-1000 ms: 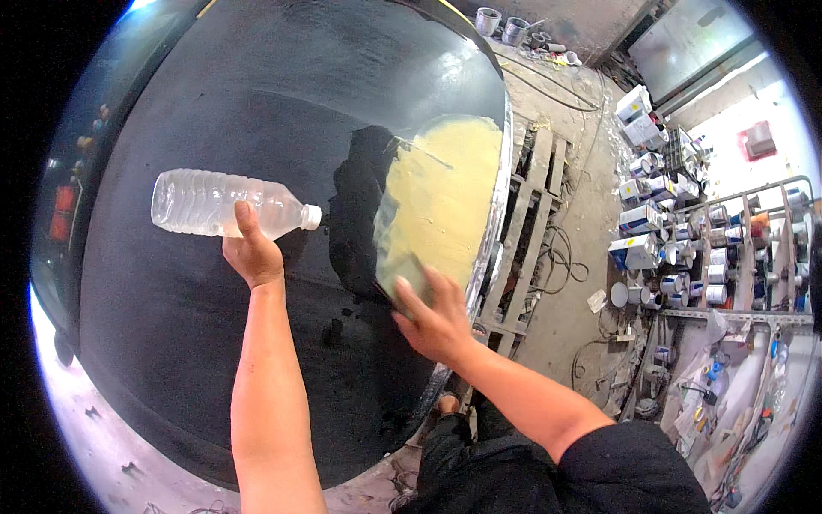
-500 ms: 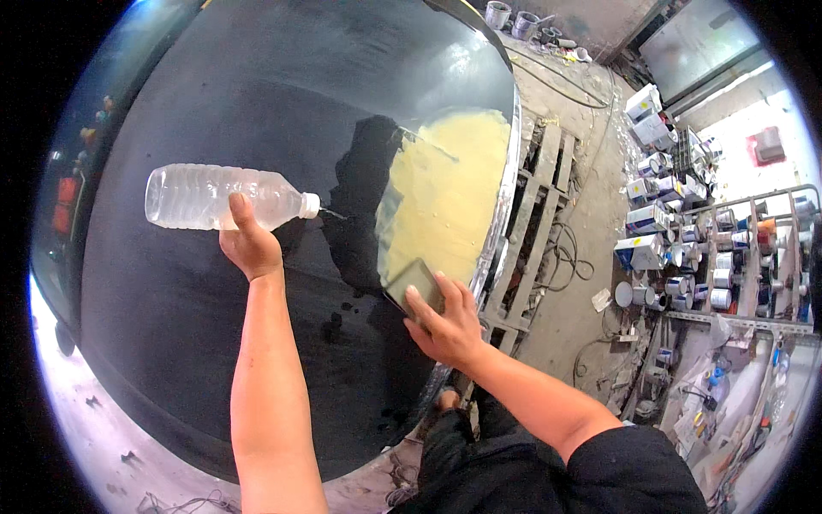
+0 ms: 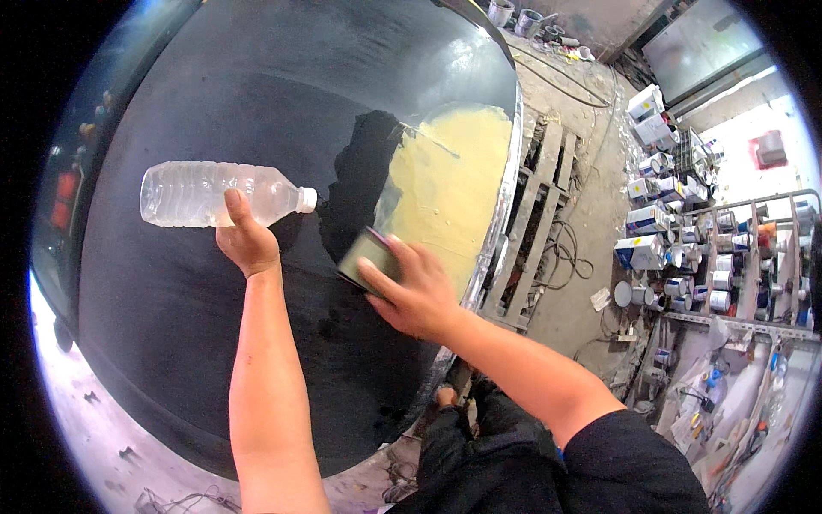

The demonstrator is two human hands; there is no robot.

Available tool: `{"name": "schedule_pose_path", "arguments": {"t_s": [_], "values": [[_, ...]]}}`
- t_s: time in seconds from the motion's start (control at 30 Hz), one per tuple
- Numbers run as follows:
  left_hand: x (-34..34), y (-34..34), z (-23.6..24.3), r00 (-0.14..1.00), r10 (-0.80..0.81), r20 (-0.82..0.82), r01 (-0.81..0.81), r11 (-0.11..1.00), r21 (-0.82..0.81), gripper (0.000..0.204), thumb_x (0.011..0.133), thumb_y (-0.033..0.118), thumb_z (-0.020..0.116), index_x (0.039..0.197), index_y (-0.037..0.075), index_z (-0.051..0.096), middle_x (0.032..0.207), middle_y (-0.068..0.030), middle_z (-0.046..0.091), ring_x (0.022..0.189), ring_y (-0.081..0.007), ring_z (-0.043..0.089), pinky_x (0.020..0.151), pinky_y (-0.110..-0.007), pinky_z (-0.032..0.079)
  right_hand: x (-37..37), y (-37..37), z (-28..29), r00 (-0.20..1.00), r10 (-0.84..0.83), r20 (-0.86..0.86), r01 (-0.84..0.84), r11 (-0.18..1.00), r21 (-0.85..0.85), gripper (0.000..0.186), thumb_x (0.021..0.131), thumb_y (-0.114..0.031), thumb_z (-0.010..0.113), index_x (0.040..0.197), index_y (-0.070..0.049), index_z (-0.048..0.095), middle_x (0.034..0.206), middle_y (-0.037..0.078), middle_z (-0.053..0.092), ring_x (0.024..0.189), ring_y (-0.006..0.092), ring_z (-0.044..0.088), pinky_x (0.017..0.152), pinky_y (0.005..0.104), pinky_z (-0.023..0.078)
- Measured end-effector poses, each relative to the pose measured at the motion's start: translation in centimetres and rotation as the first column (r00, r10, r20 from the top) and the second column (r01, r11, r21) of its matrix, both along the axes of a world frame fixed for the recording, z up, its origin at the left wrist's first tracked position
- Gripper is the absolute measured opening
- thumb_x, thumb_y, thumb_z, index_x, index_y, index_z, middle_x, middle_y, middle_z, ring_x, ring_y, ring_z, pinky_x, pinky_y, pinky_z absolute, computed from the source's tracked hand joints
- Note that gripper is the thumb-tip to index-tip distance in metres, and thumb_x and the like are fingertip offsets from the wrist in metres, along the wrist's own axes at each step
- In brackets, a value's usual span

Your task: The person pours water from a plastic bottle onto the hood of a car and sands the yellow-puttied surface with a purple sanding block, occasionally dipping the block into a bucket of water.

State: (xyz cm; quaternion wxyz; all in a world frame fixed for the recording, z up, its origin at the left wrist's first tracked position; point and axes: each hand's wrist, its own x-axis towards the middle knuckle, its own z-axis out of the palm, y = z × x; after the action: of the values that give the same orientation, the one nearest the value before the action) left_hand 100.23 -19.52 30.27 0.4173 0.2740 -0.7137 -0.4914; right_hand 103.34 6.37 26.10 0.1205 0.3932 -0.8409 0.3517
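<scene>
My left hand (image 3: 248, 240) is closed around a clear, ribbed plastic bottle (image 3: 201, 195). It lies nearly sideways over the dark hood-like car panel (image 3: 231, 111), its white-capped end toward the right. In my right hand (image 3: 419, 295) is a grey-green sanding block (image 3: 370, 257), resting at the lower left edge of a pale yellow filler patch (image 3: 454, 180). A darker wet area (image 3: 351, 176) spreads over the panel between the bottle's cap and the patch. The block's underside is hidden.
Right of the panel edge, a wooden pallet (image 3: 541, 180) lies on the floor beside a dark coiled cable (image 3: 561, 257). Farther right are several paint cans (image 3: 723, 278) on a metal rack and several boxes (image 3: 646, 221). Metal pots (image 3: 528, 23) sit at the back.
My right hand has moved the sanding block left and slightly up, off the yellow patch onto its dark border. The thin stream of water at the bottle's cap no longer shows; the bottle shifted slightly left.
</scene>
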Motion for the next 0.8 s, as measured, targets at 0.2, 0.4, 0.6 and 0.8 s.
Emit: {"name": "schedule_pose_path", "arguments": {"t_s": [0.2, 0.4, 0.6, 0.8], "values": [[0.0, 0.5, 0.2, 1.000, -0.020, 0.011, 0.020, 0.999, 0.039, 0.073, 0.098, 0.061, 0.044, 0.114, -0.008, 0.065, 0.110, -0.0154, 0.067, 0.102, -0.0246, 0.063, 0.092, -0.036, 0.047, 0.2, 1.6, -1.7, 0.997, 0.081, -0.008, -0.080, 0.994, 0.071, 0.066, 0.075, -0.027, 0.079, 0.136, -0.028, 0.055, 0.142, 0.022, 0.041, 0.118, 0.0414, 0.049, 0.095, 0.0489, 0.044], [0.3, 0.0, 0.3, 1.000, -0.024, 0.007, 0.024, 1.000, -0.005, 0.072, 0.098, 0.060, 0.046, 0.113, -0.008, 0.065, 0.110, -0.0160, 0.067, 0.101, -0.0244, 0.064, 0.090, -0.036, 0.049, 0.3, 2.4, -0.7, 0.993, 0.113, 0.036, -0.116, 0.988, 0.098, 0.069, 0.073, -0.024, 0.080, 0.137, -0.030, 0.053, 0.141, 0.022, 0.042, 0.120, 0.0416, 0.047, 0.095, 0.0520, 0.042], [0.7, -0.5, 0.2, 0.990, -0.017, 0.141, 0.025, 0.998, -0.055, 0.073, 0.098, 0.061, 0.046, 0.113, -0.008, 0.065, 0.108, -0.0157, 0.068, 0.099, -0.0253, 0.064, 0.089, -0.037, 0.049, -0.5, 0.1, -0.5, 0.995, 0.095, -0.004, -0.095, 0.995, 0.043, 0.070, 0.072, -0.018, 0.080, 0.136, -0.030, 0.054, 0.143, 0.022, 0.042, 0.121, 0.0410, 0.048, 0.095, 0.0521, 0.042], [0.4, 0.1, 0.3, 0.999, 0.012, 0.050, -0.013, 1.000, 0.004, 0.072, 0.098, 0.061, 0.044, 0.114, -0.007, 0.065, 0.109, -0.0164, 0.068, 0.100, -0.0262, 0.064, 0.090, -0.038, 0.048, -0.1, 1.2, -0.7, 0.999, 0.001, -0.047, 0.000, 1.000, 0.020, 0.064, 0.075, -0.020, 0.078, 0.134, -0.026, 0.056, 0.142, 0.022, 0.045, 0.120, 0.0394, 0.050, 0.094, 0.0491, 0.042]]}}
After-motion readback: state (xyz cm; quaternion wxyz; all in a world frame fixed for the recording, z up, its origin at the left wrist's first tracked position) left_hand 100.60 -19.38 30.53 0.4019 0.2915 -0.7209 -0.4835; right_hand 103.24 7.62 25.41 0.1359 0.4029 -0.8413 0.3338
